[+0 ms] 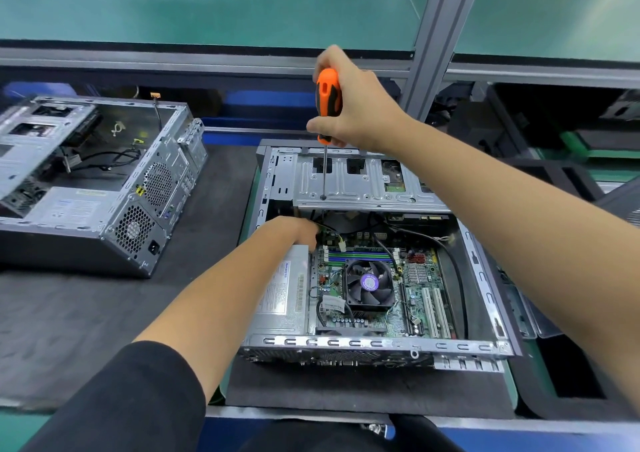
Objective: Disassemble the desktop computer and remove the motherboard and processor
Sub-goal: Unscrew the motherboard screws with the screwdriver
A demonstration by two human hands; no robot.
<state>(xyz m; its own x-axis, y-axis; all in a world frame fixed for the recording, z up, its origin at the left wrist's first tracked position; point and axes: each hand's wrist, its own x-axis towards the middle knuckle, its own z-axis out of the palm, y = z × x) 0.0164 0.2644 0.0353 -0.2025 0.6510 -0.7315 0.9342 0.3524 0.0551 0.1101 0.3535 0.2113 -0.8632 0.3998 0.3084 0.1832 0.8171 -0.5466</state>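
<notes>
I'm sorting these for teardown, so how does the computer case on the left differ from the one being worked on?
The left case has no motherboard in view, only loose cables; the near case holds its motherboard and a cooler fan. No hand touches the left case; over the near case the right hand holds a screwdriver and the left hand reaches inside. Both are open, silver, and keep their power supplies.

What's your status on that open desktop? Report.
Right hand gripping screwdriver, tip on drive cage. Left hand among cables beside power supply. Motherboard still mounted.
</notes>
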